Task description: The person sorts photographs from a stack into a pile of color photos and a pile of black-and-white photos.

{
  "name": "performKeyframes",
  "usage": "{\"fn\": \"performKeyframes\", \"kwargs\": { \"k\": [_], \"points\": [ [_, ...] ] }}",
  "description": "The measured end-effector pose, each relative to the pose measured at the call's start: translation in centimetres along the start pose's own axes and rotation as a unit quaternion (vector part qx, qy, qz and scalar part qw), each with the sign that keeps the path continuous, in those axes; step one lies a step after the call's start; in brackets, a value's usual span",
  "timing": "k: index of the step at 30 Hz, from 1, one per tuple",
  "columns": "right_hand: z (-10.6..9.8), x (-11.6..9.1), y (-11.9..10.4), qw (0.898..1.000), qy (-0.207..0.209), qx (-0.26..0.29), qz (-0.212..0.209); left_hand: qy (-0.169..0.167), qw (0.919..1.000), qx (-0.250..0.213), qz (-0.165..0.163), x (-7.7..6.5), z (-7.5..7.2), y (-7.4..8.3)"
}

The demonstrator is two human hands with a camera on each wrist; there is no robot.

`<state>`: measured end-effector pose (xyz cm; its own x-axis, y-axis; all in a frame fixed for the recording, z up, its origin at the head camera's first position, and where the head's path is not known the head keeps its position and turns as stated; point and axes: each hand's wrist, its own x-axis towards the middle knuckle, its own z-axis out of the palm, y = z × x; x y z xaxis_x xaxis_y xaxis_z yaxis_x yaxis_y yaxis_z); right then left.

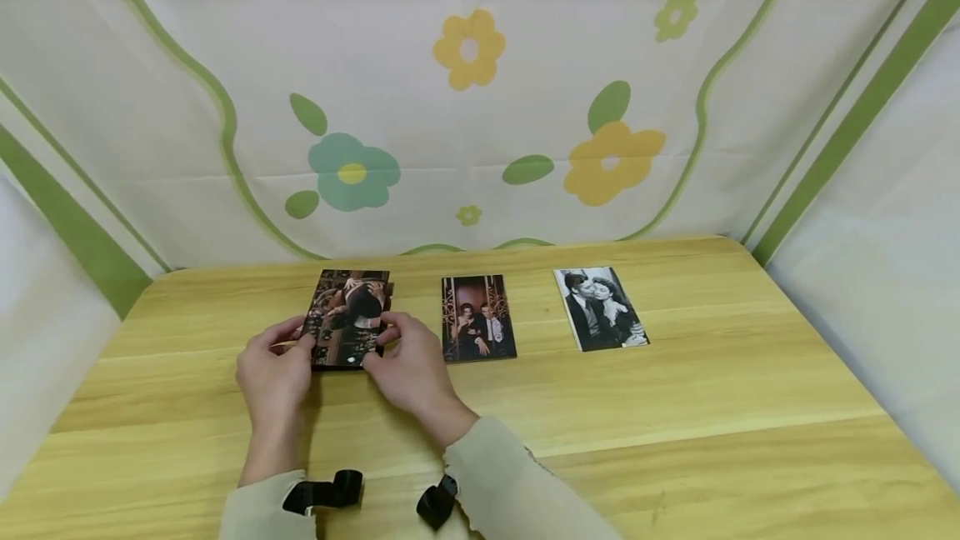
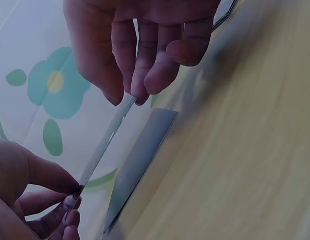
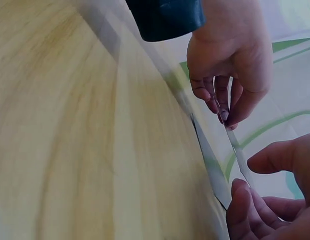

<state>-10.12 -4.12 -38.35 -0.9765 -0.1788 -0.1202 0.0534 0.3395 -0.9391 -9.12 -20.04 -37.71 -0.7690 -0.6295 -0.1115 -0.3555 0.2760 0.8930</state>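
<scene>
Both hands hold a photo card [image 1: 348, 315] up at the left side of the table, close over another card [image 2: 139, 165] lying there. Its picture is dark, turned sideways. My left hand [image 1: 276, 369] pinches its left edge between thumb and fingers. Opposite, my right hand [image 1: 412, 363] has thumb and fingers about the right edge, at the near corner. Both wrist views catch the held card nearly edge-on. The card underneath is mostly hidden from above.
A dark photo card [image 1: 478, 319] with two people lies mid-table, and a black-and-white photo card [image 1: 600, 308] lies to its right. Behind the wooden table [image 1: 675, 440] hangs a flowered white cloth [image 1: 420, 123]. Black straps [image 1: 326, 493] sit at both sleeve cuffs.
</scene>
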Motion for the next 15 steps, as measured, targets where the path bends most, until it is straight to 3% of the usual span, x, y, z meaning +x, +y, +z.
{"fn": "performKeyframes", "kwargs": {
  "k": [15],
  "points": [
    [0.4, 0.4, 0.0, 0.996, -0.003, -0.089, 0.022, -0.008, 0.9980, 0.056, 0.029, 0.7, 0.5, -1.2]
  ]
}}
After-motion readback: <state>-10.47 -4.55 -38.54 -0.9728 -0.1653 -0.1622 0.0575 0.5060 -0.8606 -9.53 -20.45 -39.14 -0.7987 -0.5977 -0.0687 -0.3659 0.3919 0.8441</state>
